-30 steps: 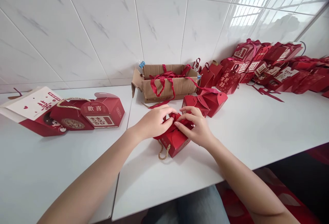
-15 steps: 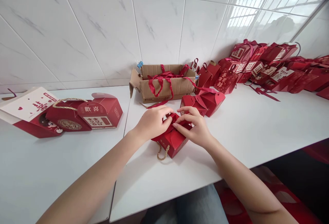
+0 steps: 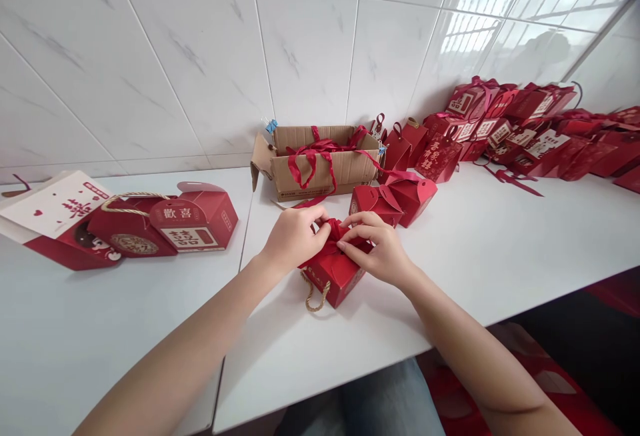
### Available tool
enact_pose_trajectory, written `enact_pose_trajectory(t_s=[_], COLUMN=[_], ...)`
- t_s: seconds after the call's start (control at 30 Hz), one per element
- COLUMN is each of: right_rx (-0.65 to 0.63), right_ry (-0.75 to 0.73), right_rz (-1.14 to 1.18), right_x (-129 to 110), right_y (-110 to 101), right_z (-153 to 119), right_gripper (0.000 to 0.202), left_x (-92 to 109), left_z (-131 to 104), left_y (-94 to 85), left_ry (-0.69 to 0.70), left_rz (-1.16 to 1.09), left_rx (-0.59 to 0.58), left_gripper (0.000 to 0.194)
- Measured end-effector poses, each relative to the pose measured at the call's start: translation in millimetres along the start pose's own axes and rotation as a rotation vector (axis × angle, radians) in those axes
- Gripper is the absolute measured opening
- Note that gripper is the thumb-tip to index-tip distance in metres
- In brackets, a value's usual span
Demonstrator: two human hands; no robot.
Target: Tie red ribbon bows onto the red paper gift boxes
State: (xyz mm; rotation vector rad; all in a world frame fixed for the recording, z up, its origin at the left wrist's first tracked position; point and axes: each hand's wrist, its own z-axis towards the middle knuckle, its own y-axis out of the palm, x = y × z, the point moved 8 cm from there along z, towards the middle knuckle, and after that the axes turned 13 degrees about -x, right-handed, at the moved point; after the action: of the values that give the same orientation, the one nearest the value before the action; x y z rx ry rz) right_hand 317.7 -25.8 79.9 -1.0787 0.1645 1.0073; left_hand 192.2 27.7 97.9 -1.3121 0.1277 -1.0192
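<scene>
A red gift box (image 3: pixel 336 278) with a gold rope handle (image 3: pixel 316 295) sits on the white table in front of me. Red ribbon (image 3: pixel 335 231) is gathered on top of the box. From the left, my left hand (image 3: pixel 299 235) pinches the ribbon between thumb and fingers. Opposite it, my right hand (image 3: pixel 376 241) is also closed on the ribbon, with the fingertips close to those of the left. My fingers partly hide the ribbon and the box top.
Behind my hands stands a cardboard box (image 3: pixel 320 173) with red ribbons hanging out. Two red boxes (image 3: pixel 407 199) are just beyond my right hand. More gift boxes (image 3: pixel 195 219) stand at left, and a pile of red boxes (image 3: pixel 500 123) lines the wall at right.
The ribbon between my fingers has been drawn into a tighter bunch on the box top. My left hand has shifted slightly left; my right hand has barely moved.
</scene>
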Motion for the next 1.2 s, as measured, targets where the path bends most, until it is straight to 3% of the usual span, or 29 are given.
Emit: enact_pose_trajectory(t_s=[0.17, 0.33, 0.53, 0.7, 0.9, 1.2], right_rx=[-0.003, -0.117, -0.288, -0.223, -0.102, -0.221], right_ry=[-0.017, -0.017, 0.013, 0.034, -0.137, -0.247], right_rz=[-0.022, 0.049, 0.118, 0.127, 0.025, 0.025], right_x=[-3, 3, 23, 33, 13, 3], right_y=[-1, -3, -22, -24, -16, -2], right_z=[2, 4, 0, 0, 4, 0], right_gripper=[0.007, 0.004, 0.035, 0.036, 0.025, 0.037], left_x=[-5, -1, -9, -11, -9, -8], left_z=[0, 1, 2, 1, 2, 1], left_y=[1.4, 1.0, -1.4, 4.3, 4.5, 3.4], left_ry=[-0.011, 0.028, -0.06, -0.124, -0.189, -0.18], left_rz=[0.015, 0.02, -0.053, -0.036, 0.014, 0.043], left_rx=[0.032, 0.005, -0.038, -0.119, -0.135, -0.125], left_gripper=[0.013, 0.013, 0.011, 0.021, 0.021, 0.024])
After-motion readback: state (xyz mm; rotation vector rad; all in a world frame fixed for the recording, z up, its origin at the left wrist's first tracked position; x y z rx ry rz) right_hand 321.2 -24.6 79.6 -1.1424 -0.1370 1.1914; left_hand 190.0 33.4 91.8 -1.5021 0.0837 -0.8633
